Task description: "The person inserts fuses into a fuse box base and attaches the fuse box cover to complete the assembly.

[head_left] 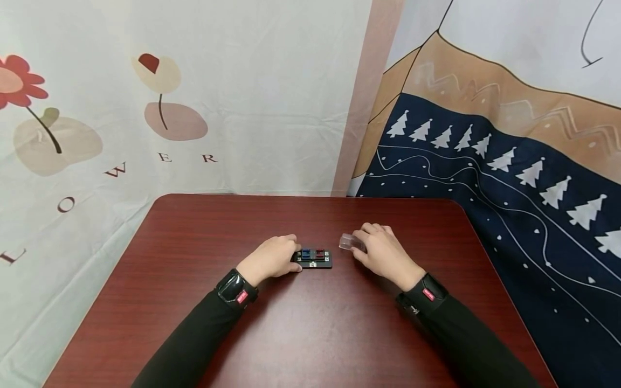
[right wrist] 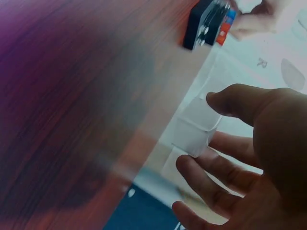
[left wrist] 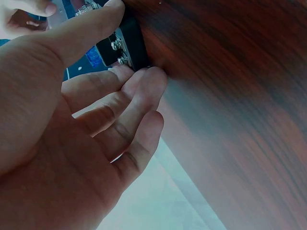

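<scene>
A small black block with blue and red parts and metal screw terminals lies on the table near its middle. My left hand pinches its left end, thumb at the near side and fingers at the far side. The left wrist view shows the block's dark end between thumb and fingertips. To the right, my right hand holds a clear plastic cover, apart from the block. In the right wrist view, the thumb and fingers grip this see-through, box-shaped cover.
The reddish-brown wooden table has rounded far corners. Behind it hangs a pale cloth with flower prints, and at the right a navy cloth with white trees. Black bands circle both wrists.
</scene>
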Available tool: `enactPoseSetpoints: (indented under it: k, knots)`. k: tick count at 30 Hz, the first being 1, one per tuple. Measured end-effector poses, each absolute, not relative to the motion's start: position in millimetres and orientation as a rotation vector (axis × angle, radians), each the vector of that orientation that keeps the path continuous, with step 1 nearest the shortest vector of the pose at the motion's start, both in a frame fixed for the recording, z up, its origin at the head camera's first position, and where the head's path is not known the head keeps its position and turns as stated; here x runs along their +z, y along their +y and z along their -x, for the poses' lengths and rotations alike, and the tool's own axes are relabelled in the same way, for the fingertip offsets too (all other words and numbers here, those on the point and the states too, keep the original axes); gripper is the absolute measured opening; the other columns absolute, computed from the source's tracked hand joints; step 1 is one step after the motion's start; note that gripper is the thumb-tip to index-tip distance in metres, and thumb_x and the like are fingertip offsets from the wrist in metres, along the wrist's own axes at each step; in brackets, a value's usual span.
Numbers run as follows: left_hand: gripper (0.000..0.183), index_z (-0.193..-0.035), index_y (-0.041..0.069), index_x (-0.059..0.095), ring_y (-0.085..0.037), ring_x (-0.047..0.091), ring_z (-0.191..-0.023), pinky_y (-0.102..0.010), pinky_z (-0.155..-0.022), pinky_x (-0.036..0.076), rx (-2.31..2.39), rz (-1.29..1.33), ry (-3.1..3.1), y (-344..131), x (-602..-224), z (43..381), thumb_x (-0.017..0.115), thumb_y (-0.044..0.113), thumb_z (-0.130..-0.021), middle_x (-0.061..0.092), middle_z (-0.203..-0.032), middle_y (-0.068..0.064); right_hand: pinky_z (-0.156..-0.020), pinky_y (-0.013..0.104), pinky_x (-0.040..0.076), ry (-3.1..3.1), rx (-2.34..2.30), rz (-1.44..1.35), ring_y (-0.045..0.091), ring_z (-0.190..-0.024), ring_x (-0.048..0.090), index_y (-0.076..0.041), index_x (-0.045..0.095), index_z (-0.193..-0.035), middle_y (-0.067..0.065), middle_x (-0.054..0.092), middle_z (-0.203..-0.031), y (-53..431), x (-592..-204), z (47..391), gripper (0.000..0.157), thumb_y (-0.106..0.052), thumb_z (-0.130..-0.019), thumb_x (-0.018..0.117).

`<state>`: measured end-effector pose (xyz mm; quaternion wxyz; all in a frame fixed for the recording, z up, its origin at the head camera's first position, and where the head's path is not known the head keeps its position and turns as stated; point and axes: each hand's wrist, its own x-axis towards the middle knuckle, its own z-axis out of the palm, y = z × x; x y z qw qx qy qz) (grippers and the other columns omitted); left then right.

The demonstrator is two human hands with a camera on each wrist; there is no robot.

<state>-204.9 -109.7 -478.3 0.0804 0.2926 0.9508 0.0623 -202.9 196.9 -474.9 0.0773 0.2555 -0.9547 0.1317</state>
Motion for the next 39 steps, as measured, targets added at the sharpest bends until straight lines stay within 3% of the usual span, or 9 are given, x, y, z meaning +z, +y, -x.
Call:
enactPoseSetpoints:
  k: [15, 20, 25, 34, 39]
  knots:
    - [0.043, -0.114, 0.01, 0.08, -0.023, 0.063, -0.08, -0.045, -0.078, 0.058, 0.205, -0.895, 2.85, -109, -475, 204, 0.086, 0.042, -0.085, 0.057, -0.094, 0.0, -0.093, 0.047, 0.051, -2.727, 0.383, -1.068, 0.02, -0.099, 0.059, -0.011, 0.075, -0.128, 0.002, 0.065, -0.109, 144, -461, 197, 0.036, -0.031, -0.098, 0.072]
    - [0.044, -0.115, 0.01, 0.079, -0.023, 0.064, -0.081, -0.045, -0.078, 0.058, 0.206, -0.9, 2.848, -109, -475, 204, 0.086, 0.041, -0.085, 0.058, -0.097, -0.001, -0.093, 0.046, 0.051, -2.692, 0.389, -1.145, 0.018, -0.094, 0.056, -0.013, 0.076, -0.128, 0.0, 0.063, -0.107, 134, -462, 199, 0.036, -0.032, -0.098, 0.072]
    - [0.044, -0.117, 0.011, 0.079, -0.022, 0.064, -0.081, -0.044, -0.078, 0.058, 0.201, -0.904, 2.854, -109, -476, 205, 0.086, 0.041, -0.085, 0.058, -0.098, -0.001, -0.092, 0.045, 0.05, -2.693, 0.36, -1.16, 0.018, -0.094, 0.056, -0.013, 0.076, -0.127, -0.001, 0.062, -0.106, 126, -465, 200, 0.035, -0.032, -0.098, 0.072]
    - [0.037, -0.105, 0.012, 0.08, -0.019, 0.061, -0.076, -0.042, -0.075, 0.057, 0.207, -0.903, 2.872, -110, -478, 206, 0.087, 0.04, -0.083, 0.058, -0.095, 0.0, -0.09, 0.044, 0.049, -2.737, 0.34, -1.146, 0.018, -0.096, 0.056, -0.014, 0.076, -0.128, 0.0, 0.061, -0.106, 118, -472, 203, 0.036, -0.034, -0.099, 0.07]
    - [0.039, -0.109, 0.012, 0.08, -0.018, 0.059, -0.075, -0.041, -0.074, 0.056, 0.218, -0.896, 2.862, -110, -478, 206, 0.087, 0.041, -0.084, 0.056, -0.093, 0.0, -0.089, 0.044, 0.05, -2.734, 0.338, -1.147, 0.019, -0.094, 0.056, -0.013, 0.076, -0.127, 0.001, 0.061, -0.104, 118, -474, 203, 0.035, -0.033, -0.098, 0.072]
